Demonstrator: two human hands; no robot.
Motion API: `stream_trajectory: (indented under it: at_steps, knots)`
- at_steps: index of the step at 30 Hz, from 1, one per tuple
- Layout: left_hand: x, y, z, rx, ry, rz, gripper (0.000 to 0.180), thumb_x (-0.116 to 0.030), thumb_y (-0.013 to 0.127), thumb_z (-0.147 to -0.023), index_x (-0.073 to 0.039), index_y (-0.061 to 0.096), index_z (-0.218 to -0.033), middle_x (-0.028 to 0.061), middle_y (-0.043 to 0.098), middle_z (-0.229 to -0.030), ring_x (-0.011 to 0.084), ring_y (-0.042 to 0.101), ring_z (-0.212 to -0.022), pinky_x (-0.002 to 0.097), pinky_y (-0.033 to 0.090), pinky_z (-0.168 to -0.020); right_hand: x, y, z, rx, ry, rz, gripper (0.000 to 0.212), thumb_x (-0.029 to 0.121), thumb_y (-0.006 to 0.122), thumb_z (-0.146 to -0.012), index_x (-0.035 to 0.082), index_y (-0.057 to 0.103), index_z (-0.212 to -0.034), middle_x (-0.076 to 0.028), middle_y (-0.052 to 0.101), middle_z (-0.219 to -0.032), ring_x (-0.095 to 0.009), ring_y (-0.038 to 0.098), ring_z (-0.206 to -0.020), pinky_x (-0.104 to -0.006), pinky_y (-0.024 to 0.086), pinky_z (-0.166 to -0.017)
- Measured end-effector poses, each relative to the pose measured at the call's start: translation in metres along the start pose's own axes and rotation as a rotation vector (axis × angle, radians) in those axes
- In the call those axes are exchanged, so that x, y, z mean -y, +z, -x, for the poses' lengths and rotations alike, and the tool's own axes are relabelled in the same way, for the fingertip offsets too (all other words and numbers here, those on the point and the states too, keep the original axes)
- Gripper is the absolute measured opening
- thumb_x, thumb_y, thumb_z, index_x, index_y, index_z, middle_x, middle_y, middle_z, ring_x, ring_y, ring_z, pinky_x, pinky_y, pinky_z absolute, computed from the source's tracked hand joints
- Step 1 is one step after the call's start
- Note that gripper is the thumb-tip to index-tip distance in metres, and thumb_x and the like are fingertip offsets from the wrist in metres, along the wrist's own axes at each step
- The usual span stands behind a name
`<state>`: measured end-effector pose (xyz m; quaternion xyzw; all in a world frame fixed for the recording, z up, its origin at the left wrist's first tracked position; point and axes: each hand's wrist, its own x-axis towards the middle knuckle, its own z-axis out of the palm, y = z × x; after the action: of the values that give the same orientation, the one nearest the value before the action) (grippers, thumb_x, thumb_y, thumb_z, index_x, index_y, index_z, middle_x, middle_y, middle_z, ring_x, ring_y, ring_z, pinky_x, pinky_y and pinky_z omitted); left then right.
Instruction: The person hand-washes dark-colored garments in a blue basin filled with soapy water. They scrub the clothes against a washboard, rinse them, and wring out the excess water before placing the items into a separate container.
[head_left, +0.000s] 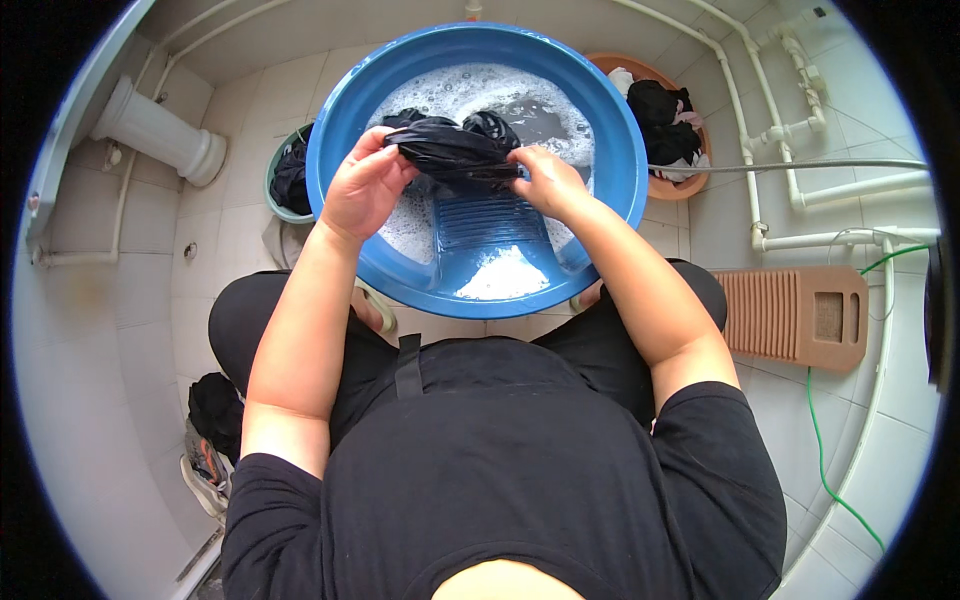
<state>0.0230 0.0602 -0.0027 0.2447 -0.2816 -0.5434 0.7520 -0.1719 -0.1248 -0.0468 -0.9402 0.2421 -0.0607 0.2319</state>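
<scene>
A wet, shiny black garment [455, 150] is stretched between my two hands, over a large blue basin [330, 215]. At its left end, my left hand [366, 190] pinches the cloth between thumb and fingers. My right hand [548, 182] grips the other end, its fingers closed on the edge. Part of the cloth hangs down toward foamy water [450, 85] in the basin. Just below the garment, a ribbed blue washboard [490, 225] slopes up toward me as part of the basin. Which kind of garment it is, I cannot make out.
An orange basin [700, 175] with dark and light clothes stands at the back right. A pale green basin [272, 195] with dark cloth is at the left. A brown washboard [765, 315] lies to my right, near white pipes [845, 190]. Shoes [203, 485] sit at the lower left.
</scene>
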Motion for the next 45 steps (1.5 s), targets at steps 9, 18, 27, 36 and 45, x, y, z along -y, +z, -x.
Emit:
stream_trajectory:
  at_steps: [9, 18, 27, 36, 45]
  knots:
    - [0.009, -0.047, 0.005, -0.814, 0.049, -0.999, 0.021, -0.001, 0.055, -0.075, -0.002, 0.061, -0.095, 0.0046, 0.06, -0.095, 0.0123, 0.055, -0.081, 0.0244, 0.044, -0.074, 0.033, -0.055, -0.002, -0.562, -0.218, -0.34, 0.017, 0.001, 0.059, -0.065, 0.003, 0.047, -0.077, -0.012, 0.061, -0.1, -0.025, 0.057, -0.08, -0.0314, 0.046, -0.071]
    - [0.042, 0.007, 0.013, -0.053, -0.315, -1.51, 0.041, -0.02, 0.057, -0.084, -0.009, 0.048, -0.123, 0.0121, 0.065, -0.095, 0.0235, 0.063, -0.089, 0.0335, 0.048, -0.077, 0.05, -0.042, 0.027, 0.591, -0.373, -0.154, 0.03, 0.027, 0.072, -0.069, 0.008, 0.061, -0.089, -0.011, 0.061, -0.084, -0.029, 0.059, -0.083, -0.0372, 0.047, -0.073]
    - [0.038, 0.02, -0.004, -0.017, -0.058, -2.073, 0.022, -0.016, 0.061, -0.075, -0.007, 0.062, -0.095, 0.0127, 0.059, -0.089, 0.0298, 0.059, -0.082, 0.0378, 0.048, -0.074, 0.015, -0.041, 0.021, 0.097, 0.219, 0.177, 0.037, 0.034, 0.069, -0.073, 0.007, 0.058, -0.097, -0.012, 0.063, -0.097, -0.03, 0.06, -0.092, -0.0385, 0.049, -0.077]
    - [0.06, 0.0, -0.03, -0.475, -0.616, -2.028, 0.06, -0.047, 0.058, -0.078, -0.003, 0.051, -0.118, 0.0205, 0.053, -0.117, 0.0333, 0.055, -0.105, 0.0426, 0.045, -0.088, -0.007, -0.057, 0.01, -0.12, 0.281, -0.103, 0.028, 0.015, 0.057, -0.07, 0.017, 0.063, -0.097, -0.011, 0.064, -0.097, -0.03, 0.06, -0.092, -0.0373, 0.048, -0.078]
    - [0.061, -0.015, -0.018, 0.2, -0.073, -1.93, 0.03, -0.019, 0.069, -0.072, -0.011, 0.066, -0.101, 0.0088, 0.058, -0.104, 0.0263, 0.057, -0.096, 0.0331, 0.046, -0.083, -0.026, -0.069, 0.006, -0.507, 0.293, -0.907, 0.025, 0.016, 0.053, -0.081, 0.001, 0.054, -0.102, -0.01, 0.061, -0.087, -0.019, 0.058, -0.079, -0.033, 0.047, -0.071]
